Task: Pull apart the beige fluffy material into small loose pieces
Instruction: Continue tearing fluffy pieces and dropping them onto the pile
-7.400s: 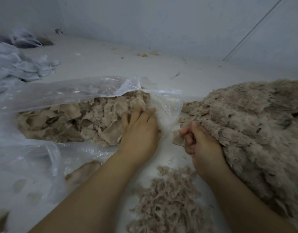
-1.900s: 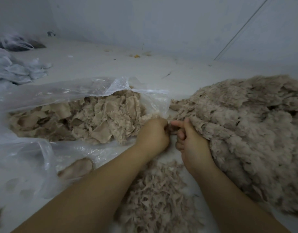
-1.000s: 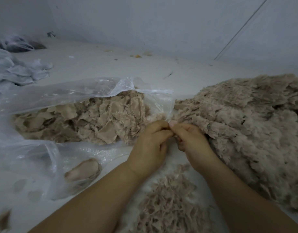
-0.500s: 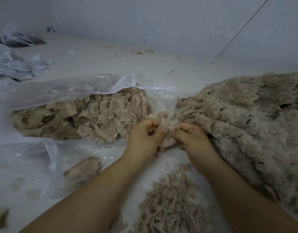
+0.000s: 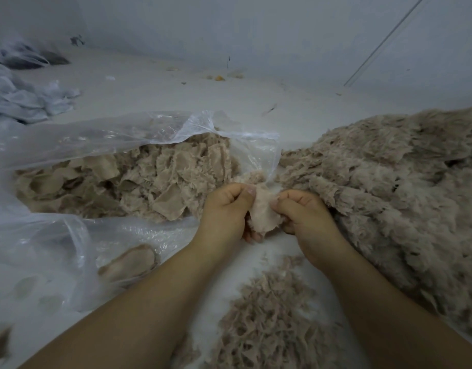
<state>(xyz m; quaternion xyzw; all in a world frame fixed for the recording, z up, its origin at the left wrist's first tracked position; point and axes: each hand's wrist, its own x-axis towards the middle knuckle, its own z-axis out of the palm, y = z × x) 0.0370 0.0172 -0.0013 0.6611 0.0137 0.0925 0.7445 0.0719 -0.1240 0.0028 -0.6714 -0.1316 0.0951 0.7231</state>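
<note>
A: What is lying far to the left of the fingers?

B: Grey-white scraps (image 5: 29, 99) are sitting at the far left edge, well apart from the hands. Nearer, a clear bag (image 5: 101, 139) is sprawling open toward the fingers, and flat beige pieces (image 5: 139, 179) are filling it. The bag's mouth is ending just beyond the left fingertips.

A: And the left hand?

B: The left hand (image 5: 224, 211) is curling its fingers, with thumb and forefinger pinching the left edge of a small tuft (image 5: 261, 211). The lower fingers are tucking in under the tuft.

A: So where is the tuft sitting?

B: It is hanging right between the two sets of fingers, touching both, above the white surface (image 5: 155, 94).

A: The right hand?

B: The right hand (image 5: 307, 217) is gripping the tuft's right edge, its fingers (image 5: 283, 202) bending inward and clamping on the fluff. The knuckles of the two hands are facing each other, near but not touching.

A: What is lying below the fingers?

B: A heap of shreds (image 5: 269, 320) is spreading between the forearms, close to the camera.

A: And to the right?

B: A big fluffy pile (image 5: 389, 195) is rising just beside the right hand, its edge brushing the back of that hand and running off the right side.
</note>
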